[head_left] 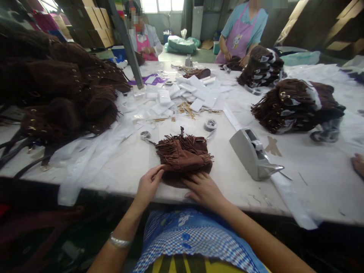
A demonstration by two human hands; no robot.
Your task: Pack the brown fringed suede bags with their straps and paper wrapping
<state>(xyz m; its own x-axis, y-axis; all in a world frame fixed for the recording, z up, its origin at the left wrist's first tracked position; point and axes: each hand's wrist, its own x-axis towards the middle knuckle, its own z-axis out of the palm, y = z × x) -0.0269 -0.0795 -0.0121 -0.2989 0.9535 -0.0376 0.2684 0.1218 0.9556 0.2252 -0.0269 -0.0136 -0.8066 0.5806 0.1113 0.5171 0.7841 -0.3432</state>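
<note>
The left hand [148, 184] is pinching the near left edge of a brown fringed bag [186, 155] between thumb and fingers; the right hand [205, 190] is lying over the bag's near base, though whether it is gripping I cannot tell; the bag is resting near the front edge of the white table [227, 189]; a grey tape dispenser [244, 153] is standing to its right.

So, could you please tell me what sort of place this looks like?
Probably a bag workshop or packing room: brown bags are heaped at the left, a tape dispenser sits on the table, and boxes are stacked in the background.
</note>
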